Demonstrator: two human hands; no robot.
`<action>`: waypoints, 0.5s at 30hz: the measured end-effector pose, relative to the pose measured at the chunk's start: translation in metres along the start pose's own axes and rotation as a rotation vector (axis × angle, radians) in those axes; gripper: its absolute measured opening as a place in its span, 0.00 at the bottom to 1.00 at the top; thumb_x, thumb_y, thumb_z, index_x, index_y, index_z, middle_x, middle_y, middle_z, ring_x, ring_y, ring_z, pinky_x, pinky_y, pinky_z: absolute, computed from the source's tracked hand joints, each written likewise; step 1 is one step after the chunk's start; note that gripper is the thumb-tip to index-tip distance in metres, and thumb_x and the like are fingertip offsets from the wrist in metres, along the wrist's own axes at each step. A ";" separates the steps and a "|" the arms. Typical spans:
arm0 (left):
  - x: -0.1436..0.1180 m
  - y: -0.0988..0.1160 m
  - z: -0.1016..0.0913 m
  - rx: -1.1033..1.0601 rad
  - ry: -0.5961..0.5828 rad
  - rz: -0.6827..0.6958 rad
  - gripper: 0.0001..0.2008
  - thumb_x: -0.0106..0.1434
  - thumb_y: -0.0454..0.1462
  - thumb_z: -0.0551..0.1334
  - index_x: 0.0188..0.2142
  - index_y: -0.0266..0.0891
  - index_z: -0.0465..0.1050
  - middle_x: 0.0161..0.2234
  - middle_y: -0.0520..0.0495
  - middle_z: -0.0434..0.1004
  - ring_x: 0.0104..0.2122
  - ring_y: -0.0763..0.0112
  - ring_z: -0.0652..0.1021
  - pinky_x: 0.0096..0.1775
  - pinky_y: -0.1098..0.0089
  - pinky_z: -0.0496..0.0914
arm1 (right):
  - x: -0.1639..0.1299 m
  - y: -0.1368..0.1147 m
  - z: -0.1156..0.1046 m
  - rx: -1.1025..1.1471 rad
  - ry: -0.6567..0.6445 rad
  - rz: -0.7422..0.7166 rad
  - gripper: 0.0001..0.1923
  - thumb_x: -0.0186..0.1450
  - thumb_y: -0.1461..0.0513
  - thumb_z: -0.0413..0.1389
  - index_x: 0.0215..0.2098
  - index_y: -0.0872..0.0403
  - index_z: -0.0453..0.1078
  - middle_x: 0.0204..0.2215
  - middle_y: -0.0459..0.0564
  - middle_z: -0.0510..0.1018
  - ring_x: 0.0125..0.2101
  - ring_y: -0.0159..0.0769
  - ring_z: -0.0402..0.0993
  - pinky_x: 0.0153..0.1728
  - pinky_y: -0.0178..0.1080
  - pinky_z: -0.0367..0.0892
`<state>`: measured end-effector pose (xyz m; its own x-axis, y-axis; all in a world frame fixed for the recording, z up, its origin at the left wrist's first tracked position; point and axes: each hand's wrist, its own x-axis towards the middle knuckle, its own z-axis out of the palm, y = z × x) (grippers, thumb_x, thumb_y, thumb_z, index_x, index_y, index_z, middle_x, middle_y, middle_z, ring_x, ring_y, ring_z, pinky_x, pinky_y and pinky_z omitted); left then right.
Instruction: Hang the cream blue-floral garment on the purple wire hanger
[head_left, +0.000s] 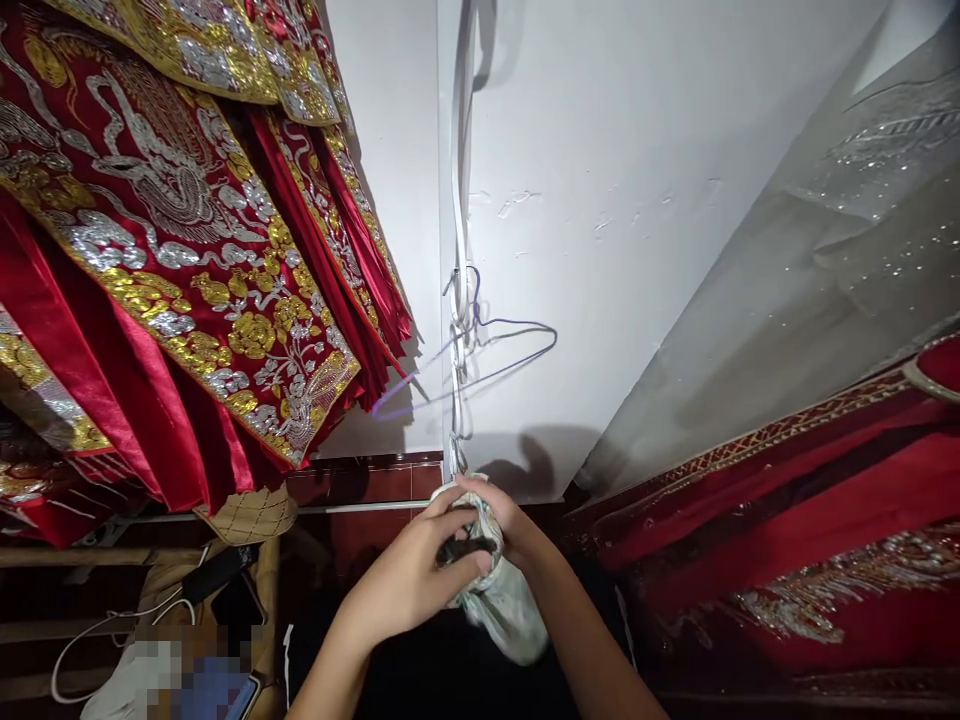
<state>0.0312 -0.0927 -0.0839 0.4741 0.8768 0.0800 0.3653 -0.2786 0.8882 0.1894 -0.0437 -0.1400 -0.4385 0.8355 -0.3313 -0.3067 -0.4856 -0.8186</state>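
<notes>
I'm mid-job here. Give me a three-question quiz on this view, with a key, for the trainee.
1. True or false: the purple hanger has no garment on it.
2. What do the left hand and right hand both hold?
A) a black phone
B) the pale cloth
C) a wooden pole
3. In the picture, is the red garment with gold flowers left or right of the hanger?

Key:
1. True
2. B
3. Left
</notes>
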 end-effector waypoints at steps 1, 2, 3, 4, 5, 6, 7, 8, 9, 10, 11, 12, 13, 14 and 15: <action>0.000 -0.002 -0.004 0.052 0.012 -0.029 0.12 0.68 0.40 0.58 0.48 0.43 0.77 0.56 0.42 0.71 0.53 0.58 0.74 0.54 0.63 0.68 | -0.003 -0.003 -0.001 -0.073 -0.013 -0.019 0.21 0.59 0.45 0.62 0.31 0.55 0.72 0.22 0.46 0.73 0.27 0.36 0.71 0.32 0.37 0.66; 0.001 -0.005 -0.008 0.114 0.065 -0.067 0.11 0.68 0.38 0.56 0.43 0.42 0.77 0.50 0.42 0.73 0.48 0.60 0.76 0.51 0.63 0.70 | -0.007 -0.008 -0.001 -0.176 -0.040 -0.046 0.19 0.59 0.48 0.63 0.33 0.55 0.73 0.25 0.46 0.75 0.30 0.36 0.72 0.34 0.37 0.66; 0.003 -0.010 -0.010 0.179 0.139 -0.103 0.10 0.66 0.34 0.55 0.41 0.41 0.76 0.46 0.43 0.74 0.44 0.61 0.76 0.49 0.62 0.70 | -0.010 -0.014 -0.001 -0.307 -0.091 -0.067 0.17 0.59 0.50 0.64 0.34 0.55 0.73 0.28 0.46 0.77 0.33 0.37 0.72 0.36 0.37 0.66; 0.005 -0.016 -0.012 0.235 0.201 -0.119 0.12 0.63 0.31 0.55 0.43 0.41 0.74 0.44 0.44 0.74 0.44 0.60 0.76 0.49 0.61 0.69 | -0.015 -0.021 0.000 -0.470 -0.173 -0.065 0.15 0.58 0.52 0.64 0.35 0.55 0.74 0.29 0.45 0.77 0.33 0.36 0.71 0.37 0.36 0.65; 0.007 -0.023 -0.012 0.268 0.230 -0.104 0.17 0.59 0.28 0.56 0.46 0.42 0.73 0.46 0.44 0.74 0.46 0.59 0.74 0.51 0.61 0.68 | -0.019 -0.031 0.002 -0.660 -0.290 -0.038 0.13 0.58 0.54 0.65 0.34 0.55 0.74 0.28 0.44 0.77 0.32 0.35 0.70 0.36 0.36 0.65; 0.008 -0.030 -0.010 0.268 0.205 -0.058 0.23 0.55 0.27 0.57 0.50 0.42 0.70 0.48 0.44 0.73 0.50 0.59 0.73 0.54 0.60 0.66 | -0.023 -0.042 0.004 -0.856 -0.425 0.000 0.12 0.57 0.55 0.65 0.32 0.54 0.73 0.27 0.43 0.76 0.30 0.34 0.69 0.34 0.35 0.64; 0.009 -0.036 -0.007 0.238 0.129 0.005 0.29 0.52 0.26 0.58 0.54 0.42 0.68 0.51 0.44 0.72 0.52 0.59 0.72 0.57 0.60 0.65 | -0.028 -0.055 0.006 -1.028 -0.544 0.029 0.11 0.57 0.56 0.65 0.30 0.55 0.73 0.24 0.42 0.74 0.28 0.33 0.68 0.32 0.35 0.63; 0.009 -0.043 -0.004 0.195 0.025 0.062 0.30 0.50 0.26 0.60 0.55 0.42 0.68 0.52 0.44 0.73 0.53 0.59 0.72 0.57 0.62 0.64 | -0.032 -0.068 0.008 -1.159 -0.625 0.037 0.10 0.57 0.56 0.64 0.27 0.55 0.71 0.22 0.42 0.72 0.26 0.32 0.66 0.30 0.35 0.62; 0.008 -0.048 0.000 0.160 -0.075 0.091 0.27 0.51 0.27 0.61 0.53 0.41 0.70 0.50 0.44 0.74 0.51 0.60 0.73 0.56 0.63 0.65 | -0.036 -0.081 0.009 -1.243 -0.663 0.017 0.10 0.58 0.57 0.63 0.25 0.55 0.70 0.21 0.42 0.71 0.24 0.32 0.65 0.28 0.35 0.61; 0.006 -0.053 0.002 0.144 -0.146 0.087 0.20 0.53 0.30 0.62 0.48 0.39 0.73 0.46 0.45 0.76 0.47 0.60 0.74 0.53 0.65 0.67 | -0.039 -0.093 0.010 -1.286 -0.653 -0.036 0.09 0.59 0.59 0.61 0.25 0.55 0.70 0.21 0.43 0.71 0.24 0.31 0.65 0.28 0.35 0.60; 0.005 -0.056 0.003 0.146 -0.178 0.060 0.12 0.57 0.33 0.63 0.42 0.38 0.74 0.40 0.46 0.78 0.42 0.62 0.75 0.49 0.66 0.69 | -0.040 -0.104 0.009 -1.293 -0.601 -0.117 0.07 0.60 0.61 0.58 0.25 0.55 0.71 0.23 0.44 0.73 0.25 0.32 0.66 0.28 0.35 0.60; 0.003 -0.058 0.002 0.163 -0.173 0.029 0.07 0.60 0.37 0.62 0.37 0.37 0.75 0.36 0.46 0.78 0.39 0.63 0.75 0.45 0.68 0.69 | -0.040 -0.113 0.007 -1.276 -0.507 -0.215 0.05 0.60 0.64 0.56 0.28 0.55 0.73 0.25 0.45 0.75 0.26 0.32 0.67 0.29 0.35 0.61; 0.002 -0.058 -0.002 0.193 -0.142 0.004 0.09 0.63 0.40 0.60 0.34 0.37 0.75 0.33 0.47 0.77 0.37 0.63 0.75 0.43 0.68 0.69 | -0.037 -0.120 0.004 -1.249 -0.380 -0.309 0.09 0.58 0.66 0.53 0.33 0.55 0.75 0.29 0.46 0.77 0.27 0.32 0.67 0.30 0.34 0.61; 0.002 -0.057 -0.008 0.232 -0.098 -0.011 0.11 0.65 0.42 0.59 0.33 0.37 0.75 0.32 0.47 0.77 0.36 0.63 0.75 0.42 0.69 0.69 | -0.032 -0.124 0.000 -1.217 -0.225 -0.384 0.16 0.57 0.68 0.51 0.40 0.54 0.76 0.32 0.46 0.78 0.27 0.32 0.67 0.30 0.34 0.61; 0.001 -0.056 -0.016 0.276 -0.052 -0.023 0.13 0.66 0.44 0.58 0.34 0.38 0.75 0.32 0.47 0.78 0.36 0.63 0.75 0.42 0.69 0.68 | -0.025 -0.127 -0.006 -1.181 -0.055 -0.431 0.22 0.56 0.68 0.50 0.47 0.52 0.76 0.34 0.46 0.78 0.26 0.32 0.67 0.30 0.34 0.62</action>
<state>-0.0013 -0.0699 -0.1268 0.5011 0.8648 0.0319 0.5771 -0.3614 0.7323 0.2438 -0.0015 -0.0307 -0.5339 0.8431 0.0640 0.4955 0.3733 -0.7843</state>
